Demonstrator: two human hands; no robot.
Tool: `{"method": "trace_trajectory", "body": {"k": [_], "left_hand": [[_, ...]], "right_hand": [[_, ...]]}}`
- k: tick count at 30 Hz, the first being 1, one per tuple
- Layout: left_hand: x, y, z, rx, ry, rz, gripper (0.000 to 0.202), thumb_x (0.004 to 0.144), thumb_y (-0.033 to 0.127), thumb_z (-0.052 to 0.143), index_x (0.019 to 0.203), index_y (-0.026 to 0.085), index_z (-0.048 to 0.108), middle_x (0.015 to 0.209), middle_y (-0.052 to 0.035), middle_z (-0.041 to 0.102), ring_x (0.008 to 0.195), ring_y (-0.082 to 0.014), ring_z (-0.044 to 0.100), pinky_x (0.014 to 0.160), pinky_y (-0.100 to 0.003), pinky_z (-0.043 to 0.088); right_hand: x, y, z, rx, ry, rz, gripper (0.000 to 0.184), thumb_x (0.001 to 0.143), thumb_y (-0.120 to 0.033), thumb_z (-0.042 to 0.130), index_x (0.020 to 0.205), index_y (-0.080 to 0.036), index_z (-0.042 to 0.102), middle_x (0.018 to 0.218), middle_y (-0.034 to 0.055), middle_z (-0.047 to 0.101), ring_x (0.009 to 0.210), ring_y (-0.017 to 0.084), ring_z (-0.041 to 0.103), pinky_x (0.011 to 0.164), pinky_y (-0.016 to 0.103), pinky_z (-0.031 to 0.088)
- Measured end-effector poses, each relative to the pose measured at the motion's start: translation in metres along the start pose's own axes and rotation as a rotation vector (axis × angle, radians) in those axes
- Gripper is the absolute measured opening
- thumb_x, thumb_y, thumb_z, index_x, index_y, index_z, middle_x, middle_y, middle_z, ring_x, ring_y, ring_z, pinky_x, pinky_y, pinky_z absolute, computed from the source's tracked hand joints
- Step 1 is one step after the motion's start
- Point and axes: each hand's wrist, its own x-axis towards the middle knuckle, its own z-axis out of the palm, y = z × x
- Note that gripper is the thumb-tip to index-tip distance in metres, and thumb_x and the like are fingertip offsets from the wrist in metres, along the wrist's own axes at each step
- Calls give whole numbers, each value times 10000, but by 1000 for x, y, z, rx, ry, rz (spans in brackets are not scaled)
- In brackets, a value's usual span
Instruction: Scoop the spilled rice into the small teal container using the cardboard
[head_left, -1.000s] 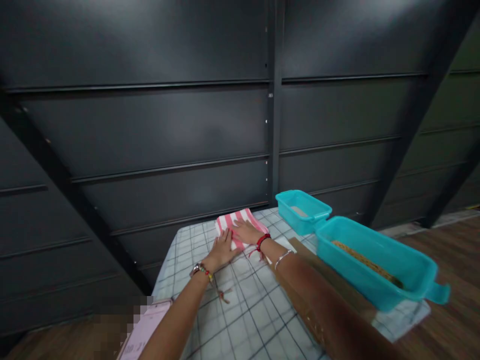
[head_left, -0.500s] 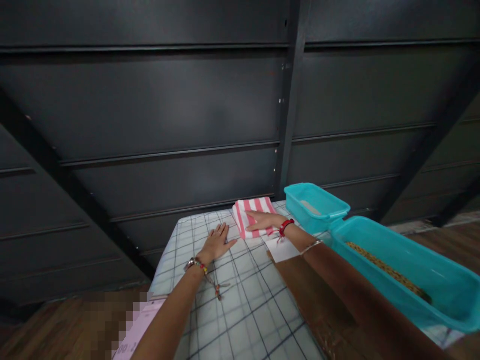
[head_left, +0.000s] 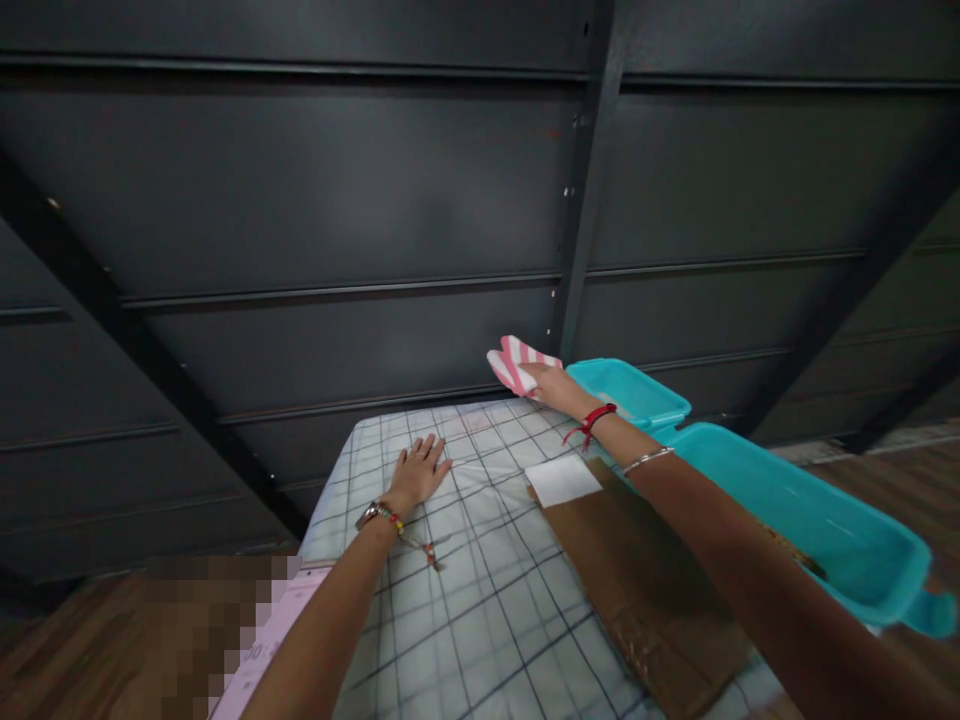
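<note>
My left hand point(head_left: 416, 474) lies flat on the checked tablecloth point(head_left: 480, 590), fingers spread and holding nothing. At the far right of the table, my right hand point(head_left: 553, 386) grips a pink-and-white striped cloth point(head_left: 514, 366), lifted clear of the tablecloth. The cloth is bunched and partly hidden by the fingers. Below my right forearm lie a white paper point(head_left: 564, 480) and a flat piece of brown cardboard point(head_left: 630, 580).
Two turquoise plastic bins stand on the right: a smaller one point(head_left: 637, 385) at the back and a longer one point(head_left: 840, 520) with something patterned inside. A dark panelled wall point(head_left: 360, 200) rises behind the table. A pink printed sheet point(head_left: 281, 625) sits at lower left.
My right hand has closed on the striped cloth and raised it off the table, where it lay spread under the palm. My left hand stays flat on the tablecloth.
</note>
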Motion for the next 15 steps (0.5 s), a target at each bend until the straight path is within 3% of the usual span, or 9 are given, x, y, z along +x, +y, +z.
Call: {"method": "trace_trajectory", "body": {"k": [3,7,11,15], "left_hand": [[-1,3,-1,3,-5,-11,548,940,440,206,1429,213,303,1529,-97,244,1403,-274,212,1103,-504,216],[-4,3,-1,18,-16,-34,534,941,440,212,1432,245,294,1533,-78,235,1404,-278,207,1096,-518,224],[-6,0,-2,29,-44,-55,557,940,459,215,1444,229,270,1538,-82,215,1408,-287,189,1097,-514,224],[-5,-3,-4,35,-67,-51,560,941,457,208,1449,226,258,1542,-75,199,1412,-284,175,1101,-506,214]], "right_hand": [[-12,-9,22,-29,-104,-18,546,795,-102,539,1334,-155,473,1367,126,496,1262,252,437,1031,350,347],[-20,-18,53,-58,-186,36,641,757,-263,650,1362,-196,449,1349,173,498,1191,333,498,947,455,417],[-14,-27,62,-52,-193,2,566,793,-252,616,1341,-216,476,1278,148,569,1137,297,550,917,394,442],[-11,-57,65,-23,-203,-128,519,802,-158,575,1314,-217,509,1272,113,584,1141,267,549,897,350,459]]}}
